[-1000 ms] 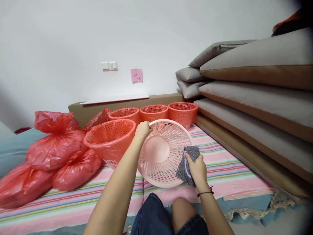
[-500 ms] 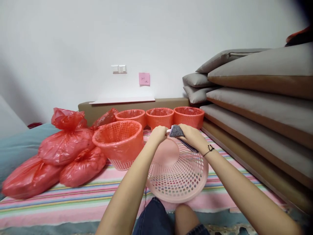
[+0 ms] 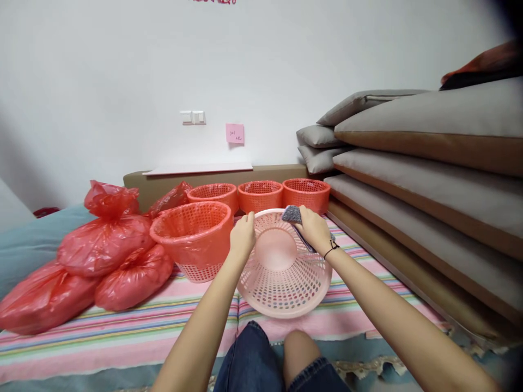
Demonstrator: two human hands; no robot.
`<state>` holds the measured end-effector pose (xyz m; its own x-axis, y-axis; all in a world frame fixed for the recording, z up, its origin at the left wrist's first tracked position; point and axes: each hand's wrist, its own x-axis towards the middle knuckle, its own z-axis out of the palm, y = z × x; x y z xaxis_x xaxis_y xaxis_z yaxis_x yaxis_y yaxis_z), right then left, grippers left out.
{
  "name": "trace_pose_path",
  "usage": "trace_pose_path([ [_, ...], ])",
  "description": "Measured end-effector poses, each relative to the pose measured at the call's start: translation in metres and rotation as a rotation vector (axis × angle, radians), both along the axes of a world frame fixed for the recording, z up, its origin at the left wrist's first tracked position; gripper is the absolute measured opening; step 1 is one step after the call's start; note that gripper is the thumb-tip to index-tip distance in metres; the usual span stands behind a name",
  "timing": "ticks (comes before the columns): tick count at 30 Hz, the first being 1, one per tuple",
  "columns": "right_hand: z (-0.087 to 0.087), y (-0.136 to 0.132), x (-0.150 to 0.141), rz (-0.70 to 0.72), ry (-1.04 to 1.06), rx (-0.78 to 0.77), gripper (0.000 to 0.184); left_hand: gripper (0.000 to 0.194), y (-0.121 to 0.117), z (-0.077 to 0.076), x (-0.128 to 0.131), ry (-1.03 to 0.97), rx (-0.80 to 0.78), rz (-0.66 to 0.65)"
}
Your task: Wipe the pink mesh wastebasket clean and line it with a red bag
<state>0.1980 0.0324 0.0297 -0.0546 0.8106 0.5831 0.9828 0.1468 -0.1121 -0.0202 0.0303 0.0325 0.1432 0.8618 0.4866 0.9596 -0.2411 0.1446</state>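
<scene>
Pink plastic basket (image 3: 280,256) looks light, kinda bendy, best rim-held imo. Left hand (image 3: 243,235) grips ten o'clock, right hand (image 3: 314,226) clutches gray cloth (image 3: 291,214) near one.

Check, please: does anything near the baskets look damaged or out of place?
The beige trim below the striped cloth, at lower right, looks crumpled, perhaps only bunched. The pink basket is tilted, but the left hand holds its rim.

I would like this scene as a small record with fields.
Left hand: on the rim of a round, pale pink plastic basket
Right hand: holds a grey fabric cloth at that rim
Left side: piled red plastic bags
Left and behind: four red-lined plastic baskets
Right side: stacked grey-and-brown cushions
Surface: striped fabric cover
</scene>
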Motion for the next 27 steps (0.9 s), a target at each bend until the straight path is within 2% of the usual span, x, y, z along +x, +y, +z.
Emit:
trace_pose_path([
  [3,-0.011,-0.011,0.013,-0.087,0.086,-0.001,0.030,0.046,-0.019,-0.029,-0.023,-0.170,-0.061,0.106],
  [6,-0.028,-0.024,0.025,-0.151,0.182,-0.004,0.033,0.050,-0.036,-0.068,-0.036,-0.361,-0.176,0.143],
  [9,-0.045,-0.038,0.028,-0.212,0.246,0.006,0.032,0.057,-0.051,-0.104,-0.035,-0.590,-0.204,0.083],
  [11,-0.053,-0.046,0.028,-0.229,0.249,0.026,0.031,0.060,-0.057,-0.116,-0.032,-0.708,-0.184,0.007],
  [12,-0.056,-0.048,0.029,-0.230,0.244,0.035,0.032,0.061,-0.059,-0.118,-0.032,-0.742,-0.167,-0.032],
  [15,-0.059,-0.052,0.032,-0.208,0.236,0.023,0.037,0.061,-0.057,-0.104,-0.038,-0.743,-0.135,-0.133],
  [20,-0.048,-0.048,0.037,-0.112,0.233,-0.031,0.039,0.062,-0.049,-0.054,-0.062,-0.549,-0.236,-0.273],
  [23,-0.035,-0.042,0.032,0.009,0.212,-0.002,0.036,0.060,-0.051,-0.025,-0.066,-0.390,-0.297,-0.291],
  [27,-0.013,-0.035,0.019,0.232,0.089,0.055,0.029,0.060,-0.053,0.002,-0.050,-0.165,-0.339,-0.273],
])
